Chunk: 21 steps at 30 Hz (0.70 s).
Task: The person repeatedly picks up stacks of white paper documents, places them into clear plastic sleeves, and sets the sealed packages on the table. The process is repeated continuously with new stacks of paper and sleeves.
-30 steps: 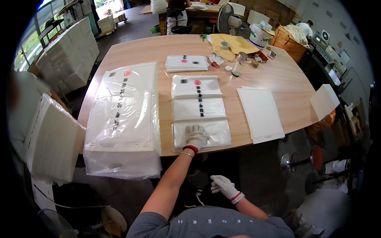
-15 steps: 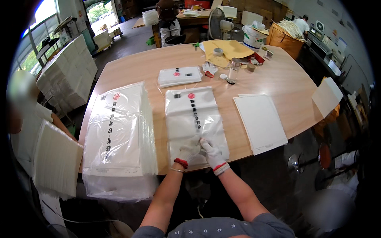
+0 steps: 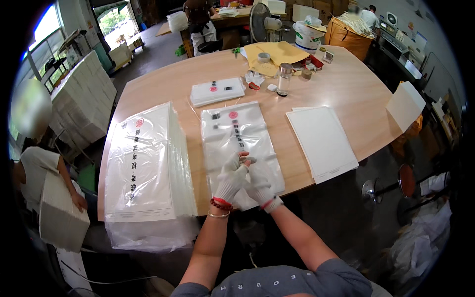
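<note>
Centre frame: gloved left hand (image 3: 231,177) and right hand (image 3: 261,182) both pinch the lower part of the clear printed bag (image 3: 241,148) lying flat on the wooden table (image 3: 346,89). Advisable: keep the film taut, edges square.

My wooden table (image 3: 346,94) carries a printed bag stack (image 3: 143,168), a clear bag (image 3: 237,133), white sheets (image 3: 321,141), a folded bag pack (image 3: 217,91).

Tabletop (image 3: 346,84): stack of white sheets (image 3: 321,141) right, tall bagged stack (image 3: 146,168) left, clear jar (image 3: 284,79), fan (image 3: 260,20) beyond.
</note>
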Available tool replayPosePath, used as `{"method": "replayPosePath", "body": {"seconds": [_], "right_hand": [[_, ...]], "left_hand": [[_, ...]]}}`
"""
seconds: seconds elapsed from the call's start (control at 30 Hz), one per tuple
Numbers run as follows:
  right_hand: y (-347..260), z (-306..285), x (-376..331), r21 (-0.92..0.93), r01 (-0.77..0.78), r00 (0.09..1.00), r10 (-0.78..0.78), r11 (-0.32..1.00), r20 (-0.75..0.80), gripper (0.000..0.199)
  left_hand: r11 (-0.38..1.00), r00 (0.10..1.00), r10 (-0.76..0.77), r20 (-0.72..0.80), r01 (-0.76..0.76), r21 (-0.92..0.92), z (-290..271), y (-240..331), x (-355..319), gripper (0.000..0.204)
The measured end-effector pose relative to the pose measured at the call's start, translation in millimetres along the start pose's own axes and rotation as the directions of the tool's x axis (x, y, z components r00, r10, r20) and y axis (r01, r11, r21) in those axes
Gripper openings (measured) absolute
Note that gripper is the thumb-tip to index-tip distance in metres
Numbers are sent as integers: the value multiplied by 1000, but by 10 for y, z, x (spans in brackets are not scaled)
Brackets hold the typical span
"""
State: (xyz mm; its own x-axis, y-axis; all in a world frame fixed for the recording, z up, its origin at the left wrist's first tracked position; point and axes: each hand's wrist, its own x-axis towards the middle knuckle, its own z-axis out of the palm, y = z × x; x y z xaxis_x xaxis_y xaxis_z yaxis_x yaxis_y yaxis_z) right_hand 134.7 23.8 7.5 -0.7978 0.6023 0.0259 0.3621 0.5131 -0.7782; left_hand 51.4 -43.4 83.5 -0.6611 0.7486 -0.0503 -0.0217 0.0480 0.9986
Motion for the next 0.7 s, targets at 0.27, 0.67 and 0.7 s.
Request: {"method": "replayPosePath", "body": {"seconds": [0.27,0.67,0.7], "right_hand": [[32,-48,-391,-207,385,919,-355,899,168,16],[2080,-1826,-630,-580,64,962,-205,812,-181,55],[2093,-1913,-601,-528,27,988,-104,849,-117,52]], "left_hand": [[853,973,225,59,-226,470,-56,151,-314,50],[436,667,745,-15,-470,768,108,-43,-1047,59],[439,660,751,-4,-495,750,191,12,-1127,55]]}}
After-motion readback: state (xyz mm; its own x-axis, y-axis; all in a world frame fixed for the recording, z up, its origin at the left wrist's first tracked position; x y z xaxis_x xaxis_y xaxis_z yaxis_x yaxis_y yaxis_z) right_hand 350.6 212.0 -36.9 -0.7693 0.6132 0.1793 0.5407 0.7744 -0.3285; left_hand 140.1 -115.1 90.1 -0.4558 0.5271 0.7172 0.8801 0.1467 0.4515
